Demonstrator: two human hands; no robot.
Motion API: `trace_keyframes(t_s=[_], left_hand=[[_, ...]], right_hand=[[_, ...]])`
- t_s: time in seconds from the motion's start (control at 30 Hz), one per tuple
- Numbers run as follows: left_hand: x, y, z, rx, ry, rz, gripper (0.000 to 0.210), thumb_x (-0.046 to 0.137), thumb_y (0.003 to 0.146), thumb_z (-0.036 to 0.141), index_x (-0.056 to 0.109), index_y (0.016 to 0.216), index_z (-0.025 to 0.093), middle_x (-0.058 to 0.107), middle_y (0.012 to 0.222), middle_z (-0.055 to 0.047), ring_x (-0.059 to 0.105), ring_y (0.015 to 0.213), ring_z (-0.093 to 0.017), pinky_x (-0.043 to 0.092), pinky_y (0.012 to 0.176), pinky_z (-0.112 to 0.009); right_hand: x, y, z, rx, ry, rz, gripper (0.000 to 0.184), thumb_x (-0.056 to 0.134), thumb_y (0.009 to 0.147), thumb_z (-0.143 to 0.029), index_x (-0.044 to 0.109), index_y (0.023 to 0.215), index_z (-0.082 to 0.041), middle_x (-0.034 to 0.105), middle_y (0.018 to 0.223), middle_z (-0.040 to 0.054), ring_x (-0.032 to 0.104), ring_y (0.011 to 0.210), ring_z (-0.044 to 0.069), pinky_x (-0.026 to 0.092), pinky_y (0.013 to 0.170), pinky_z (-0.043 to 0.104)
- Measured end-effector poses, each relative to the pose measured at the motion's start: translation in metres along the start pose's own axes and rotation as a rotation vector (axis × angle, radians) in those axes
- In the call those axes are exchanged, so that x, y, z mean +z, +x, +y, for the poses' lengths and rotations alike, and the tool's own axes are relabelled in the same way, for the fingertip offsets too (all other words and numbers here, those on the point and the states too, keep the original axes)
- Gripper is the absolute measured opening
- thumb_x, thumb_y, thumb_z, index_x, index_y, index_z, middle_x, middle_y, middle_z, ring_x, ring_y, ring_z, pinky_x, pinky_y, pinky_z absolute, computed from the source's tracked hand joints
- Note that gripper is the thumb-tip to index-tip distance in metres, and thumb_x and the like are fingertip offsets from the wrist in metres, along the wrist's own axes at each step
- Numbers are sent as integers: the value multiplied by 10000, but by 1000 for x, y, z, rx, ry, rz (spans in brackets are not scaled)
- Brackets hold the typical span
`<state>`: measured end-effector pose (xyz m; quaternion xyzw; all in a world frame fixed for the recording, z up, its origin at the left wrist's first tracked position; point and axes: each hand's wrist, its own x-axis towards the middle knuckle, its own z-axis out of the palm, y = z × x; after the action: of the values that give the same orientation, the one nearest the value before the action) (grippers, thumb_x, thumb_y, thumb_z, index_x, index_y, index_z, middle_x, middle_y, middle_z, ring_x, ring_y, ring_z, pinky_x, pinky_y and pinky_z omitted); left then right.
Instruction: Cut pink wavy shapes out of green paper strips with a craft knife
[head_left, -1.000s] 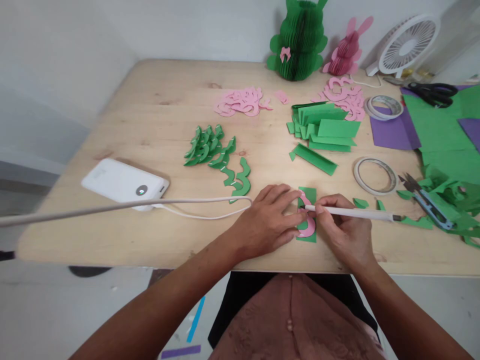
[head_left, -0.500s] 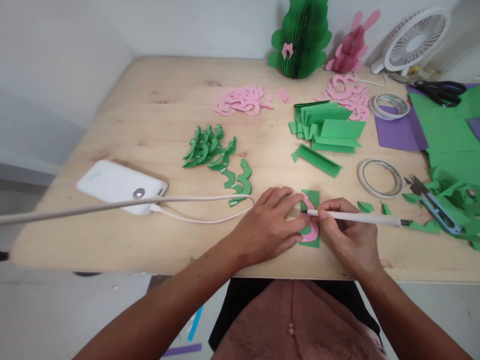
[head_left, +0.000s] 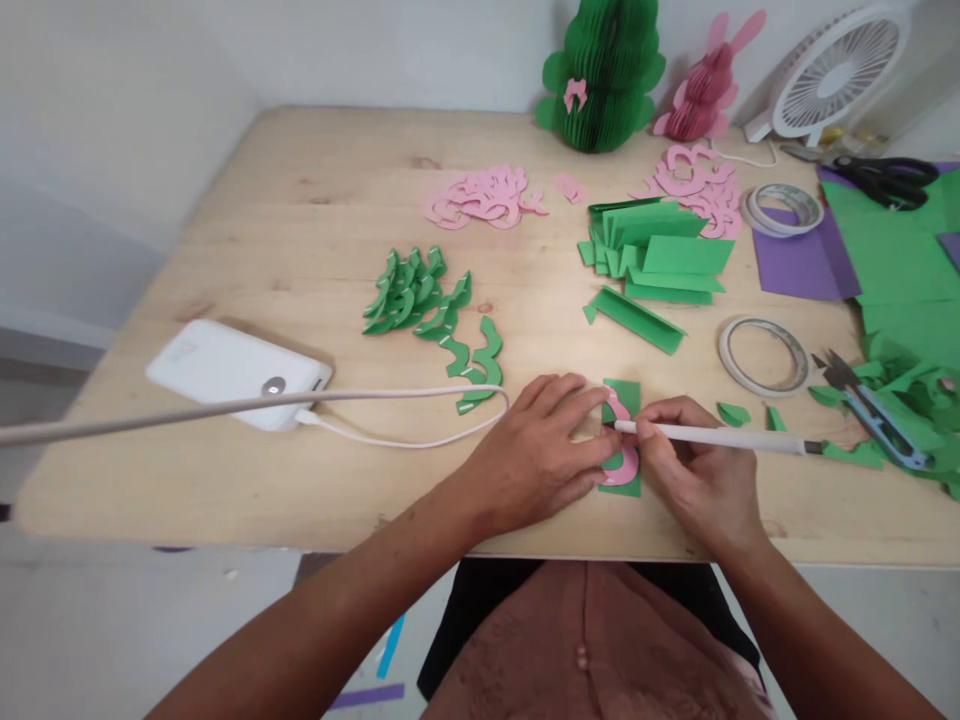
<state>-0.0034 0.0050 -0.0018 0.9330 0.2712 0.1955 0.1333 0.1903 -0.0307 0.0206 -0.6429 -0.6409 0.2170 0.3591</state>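
My right hand (head_left: 701, 480) grips a slim white pen (head_left: 739, 437) close to its tip, which rests at the pink curved paper cutout (head_left: 622, 468). Under the cutout lies a folded green paper (head_left: 628, 394) at the table's near side. With fingers spread, my left hand (head_left: 532, 455) lies flat and its fingertips press the cutout and the green paper down. Part of the cutout's middle is hidden by the fingers. Just left of that hand are loose wavy green cutouts (head_left: 487, 365) with small white marks.
Farther back are folded green papers (head_left: 679, 255), pink cutouts (head_left: 484, 197) and a green honeycomb paper figure (head_left: 611, 80). At right lie a tape roll (head_left: 765, 357), blue-handled snips (head_left: 885, 425) and black-handled scissors (head_left: 889, 180). A white power bank (head_left: 232, 370) and its cable (head_left: 405, 397) are at left.
The view has shifted very slightly. Both hands, the pen and the papers stay in nearly the same place.
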Motion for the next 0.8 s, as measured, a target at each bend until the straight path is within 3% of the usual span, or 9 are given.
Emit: trace_keyframes(t_s=[0.8], left_hand=[[0,0,0,-14,-11,-9,280,572,921,300,626,1189,238,500,1402,-111,417,1313,-320,356,1107,-526]], right_hand=[[-2,1,-4,-2,-5,47,120,571,814,-266,603,704,-230,635,620,-26,571,537,125,446,501,235]])
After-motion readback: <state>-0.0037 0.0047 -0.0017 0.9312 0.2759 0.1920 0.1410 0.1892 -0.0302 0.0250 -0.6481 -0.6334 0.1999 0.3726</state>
